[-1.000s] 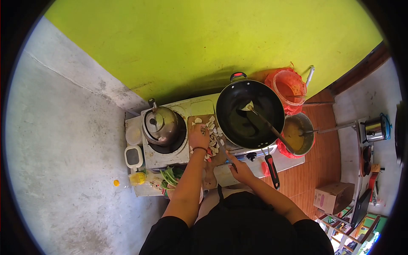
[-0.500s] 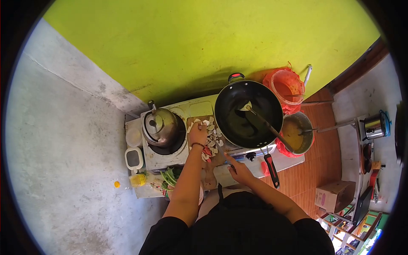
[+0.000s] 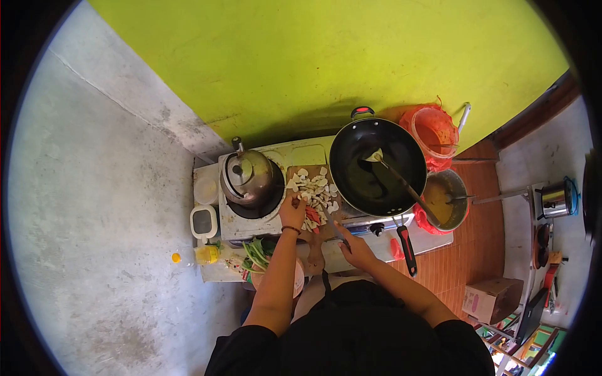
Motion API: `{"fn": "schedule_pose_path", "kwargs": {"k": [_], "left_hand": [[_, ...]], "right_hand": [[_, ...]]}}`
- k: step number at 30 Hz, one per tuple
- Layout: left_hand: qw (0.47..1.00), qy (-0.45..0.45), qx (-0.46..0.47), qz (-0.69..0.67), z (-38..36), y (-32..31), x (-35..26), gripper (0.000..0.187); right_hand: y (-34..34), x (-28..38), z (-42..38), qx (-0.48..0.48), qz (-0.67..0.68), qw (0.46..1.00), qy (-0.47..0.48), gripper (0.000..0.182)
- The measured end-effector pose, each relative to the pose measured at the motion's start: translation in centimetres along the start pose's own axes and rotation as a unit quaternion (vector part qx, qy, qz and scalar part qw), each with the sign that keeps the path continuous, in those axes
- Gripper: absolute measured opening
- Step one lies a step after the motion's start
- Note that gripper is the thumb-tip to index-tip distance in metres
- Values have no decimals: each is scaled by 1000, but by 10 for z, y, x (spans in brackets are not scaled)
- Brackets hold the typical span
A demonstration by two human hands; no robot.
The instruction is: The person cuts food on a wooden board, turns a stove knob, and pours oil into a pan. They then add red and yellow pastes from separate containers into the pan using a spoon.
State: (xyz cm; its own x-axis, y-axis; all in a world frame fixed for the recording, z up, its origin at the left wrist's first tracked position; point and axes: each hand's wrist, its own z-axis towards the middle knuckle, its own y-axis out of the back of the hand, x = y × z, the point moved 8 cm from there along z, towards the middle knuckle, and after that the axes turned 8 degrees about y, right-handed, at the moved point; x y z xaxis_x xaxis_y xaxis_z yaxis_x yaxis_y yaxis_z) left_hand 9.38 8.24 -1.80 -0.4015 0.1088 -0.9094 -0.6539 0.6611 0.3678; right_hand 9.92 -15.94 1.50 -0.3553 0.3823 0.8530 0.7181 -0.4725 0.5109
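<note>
My right hand [image 3: 357, 252] is closed round the handle of a knife [image 3: 332, 222], whose blade reaches up and left to the chopped food. Pale cut pieces [image 3: 312, 185] lie heaped on a wooden cutting board [image 3: 316, 252], with red pieces [image 3: 311, 219] near the lower edge of the heap. At the heap's left side is my left hand [image 3: 292, 212], its fingers bent down; what they touch or hold is too small to make out.
A kettle [image 3: 249, 177] sits on the left burner. Right of the board is a black wok [image 3: 376, 166] with a spatula. Beyond it are a red bucket [image 3: 434, 130] and a pot of yellowish food [image 3: 442, 203]. Green vegetables [image 3: 256, 254] lie at the front left.
My left hand has moved down from the top of the pale pieces to their lower left side, uncovering more of them. The view has shifted slightly. The knife stays in my right hand.
</note>
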Motion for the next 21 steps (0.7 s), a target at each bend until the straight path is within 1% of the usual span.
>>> {"fn": "schedule_pose_path", "kwargs": {"k": [3,4,6,8,9,10,11,13,14,18,21], "left_hand": [[997,15,-56,-60,-13,9,11,25],[987,65,-72,-127,-17,13,25,25],[947,164,-103,-255,-25,17,61,25],[919,173,-108,-336,-30,15,89,25],[903,176,-110,-376,-34,16,91,25],[928,162,-128,-311,-42,21,89,21],[935,162,-134,-287,-46,23,89,22],[947,161,-146,-239,-54,28,93,22],[950,179,-151,-205,-57,31,97,24],[956,177,-171,-157,-67,31,106,26],[972,155,-171,-40,-70,31,112,25]], "right_hand": [[5,5,0,0,-8,1000,7,70],[3,5,0,9,-16,1000,14,70],[-9,3,-2,44,-20,998,34,70],[-28,-2,-2,99,-13,993,61,70],[-34,0,-1,120,-28,990,62,69],[-41,3,0,141,-43,987,63,69],[-48,5,1,162,-58,983,65,68],[-53,6,6,155,-70,983,63,68],[-55,7,9,151,-77,983,63,68],[-53,9,15,146,-102,984,16,67],[-52,9,16,142,-106,984,7,67]]}}
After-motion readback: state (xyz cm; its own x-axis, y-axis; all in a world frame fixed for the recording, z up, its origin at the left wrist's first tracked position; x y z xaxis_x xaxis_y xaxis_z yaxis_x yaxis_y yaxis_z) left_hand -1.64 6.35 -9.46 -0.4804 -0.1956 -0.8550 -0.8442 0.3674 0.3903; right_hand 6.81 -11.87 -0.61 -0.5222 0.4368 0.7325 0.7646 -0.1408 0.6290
